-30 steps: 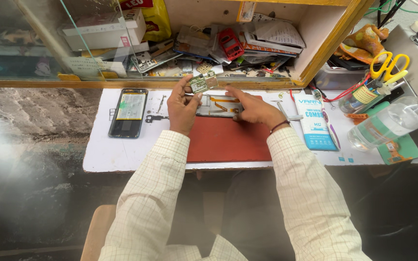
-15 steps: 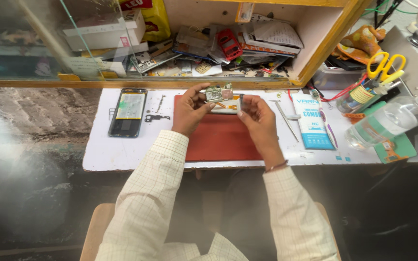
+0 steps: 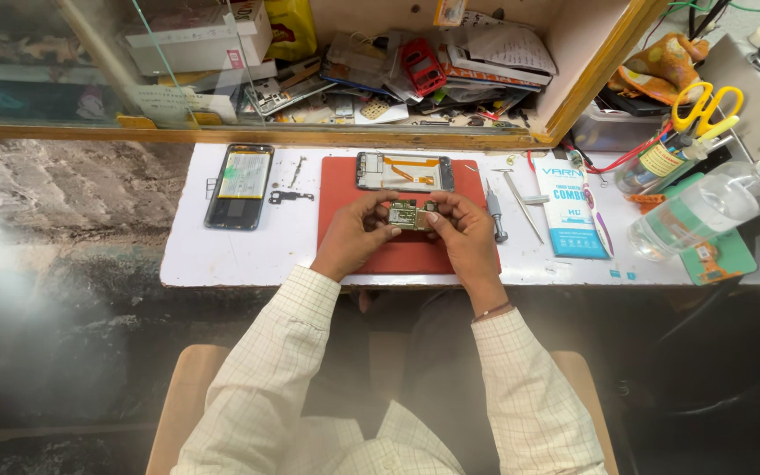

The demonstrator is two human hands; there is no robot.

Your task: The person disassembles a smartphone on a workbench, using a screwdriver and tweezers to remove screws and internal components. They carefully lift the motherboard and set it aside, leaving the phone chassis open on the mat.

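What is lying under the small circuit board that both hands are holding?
Under the circuit board lies the red mat, on the white table. The left hand and right hand cover some of the mat.

Both hands [image 3: 411, 230] have drawn the small circuit board [image 3: 412, 214] nearer the body.

small circuit board [image 3: 412, 214] partly hidden by fingers, clear bottle [image 3: 705, 207] cut off at right edge

We see a white worktop [image 3: 248, 259] carrying a red mat [image 3: 398, 255] at its middle. Left of the mat lie an opened phone [image 3: 240, 186] and a small bracket [image 3: 290, 196]. Right of it lie a screwdriver [image 3: 495, 214], tweezers [image 3: 521, 195], a blue packet [image 3: 570, 209] and a clear bottle [image 3: 705, 207].
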